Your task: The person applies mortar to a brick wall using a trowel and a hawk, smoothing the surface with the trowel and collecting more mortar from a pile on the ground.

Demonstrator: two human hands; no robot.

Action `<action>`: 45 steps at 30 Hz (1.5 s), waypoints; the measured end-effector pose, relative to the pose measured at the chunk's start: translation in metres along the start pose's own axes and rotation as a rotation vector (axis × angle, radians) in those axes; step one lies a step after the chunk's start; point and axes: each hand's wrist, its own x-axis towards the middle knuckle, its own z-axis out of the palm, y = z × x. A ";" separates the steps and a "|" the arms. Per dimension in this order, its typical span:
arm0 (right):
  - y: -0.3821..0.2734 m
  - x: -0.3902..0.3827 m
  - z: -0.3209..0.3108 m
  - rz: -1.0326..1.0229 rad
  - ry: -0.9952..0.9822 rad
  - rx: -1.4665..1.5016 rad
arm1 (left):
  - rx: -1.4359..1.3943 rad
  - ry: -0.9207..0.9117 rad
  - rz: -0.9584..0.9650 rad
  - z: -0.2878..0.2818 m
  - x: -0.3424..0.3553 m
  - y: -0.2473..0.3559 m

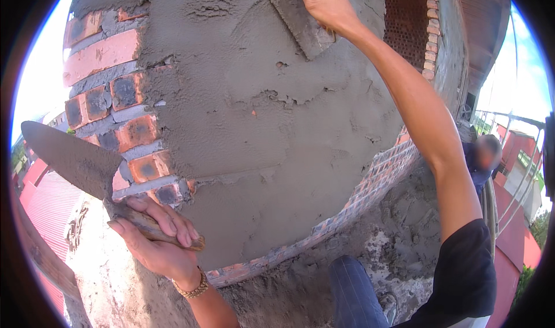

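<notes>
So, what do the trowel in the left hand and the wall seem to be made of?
The trowel in the left hand looks like dull grey metal, smeared with mortar, on a worn brown wooden handle. The wall shows orange-red brick under rough, wet-looking grey plaster, probably cement.

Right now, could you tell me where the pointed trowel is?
In the head view, lower left: the left hand grips the pointed trowel beside the bare bricks.

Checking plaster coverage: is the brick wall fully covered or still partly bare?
Partly bare: grey plaster covers most of the brick wall, but bricks show along its left edge.
</notes>
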 end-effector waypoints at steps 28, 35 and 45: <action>0.116 -0.309 0.092 -0.445 -0.317 -0.187 | 0.142 -0.215 0.066 0.041 -0.044 -0.008; 0.255 -0.303 0.003 0.146 -0.122 -0.269 | 0.279 -0.582 -0.205 0.050 -0.078 -0.051; 0.376 -0.638 -0.241 1.397 0.171 0.467 | 0.690 -1.548 -1.325 0.120 -0.319 -0.247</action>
